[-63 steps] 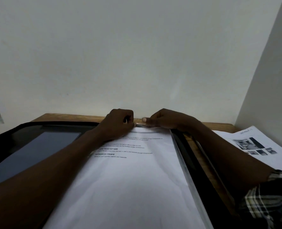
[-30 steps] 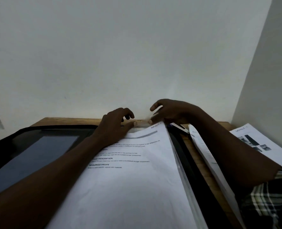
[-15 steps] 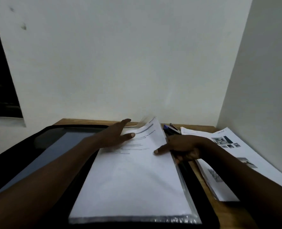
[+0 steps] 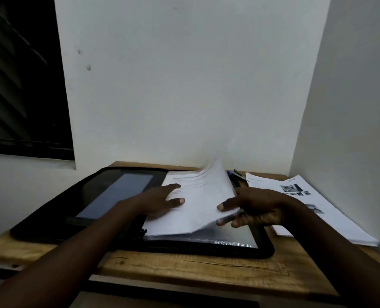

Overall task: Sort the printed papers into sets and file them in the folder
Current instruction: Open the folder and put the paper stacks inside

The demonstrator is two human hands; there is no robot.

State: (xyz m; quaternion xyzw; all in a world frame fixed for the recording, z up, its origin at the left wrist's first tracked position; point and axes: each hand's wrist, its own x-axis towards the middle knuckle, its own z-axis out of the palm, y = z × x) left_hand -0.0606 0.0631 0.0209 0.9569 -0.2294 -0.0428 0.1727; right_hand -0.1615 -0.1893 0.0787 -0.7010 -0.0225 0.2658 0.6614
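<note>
A black zip folder [image 4: 263,247] lies open on the wooden desk. On its right half sits a clear plastic sleeve with a set of printed papers [image 4: 198,205] on it. My right hand [image 4: 253,207] pinches the right edge of that set, thumb on top and fingers beneath, and the edge is lifted and curled upward. My left hand [image 4: 162,200] lies flat on the left part of the same sheets with its fingers spread. A second stack of printed papers [image 4: 313,210] with small photos lies on the desk to the right of the folder.
The wooden desk [image 4: 202,272] stands in a white corner, walls close behind and on the right. Pens [image 4: 235,174] lie behind the folder near the back wall. A dark window [image 4: 22,74] fills the upper left. The folder's left half holds a grey pocket [image 4: 115,196].
My hands left the top edge of the sheets and came toward me. The right hand took the right edge of the set and lifted it; the left hand flattened out. The camera pulled back.
</note>
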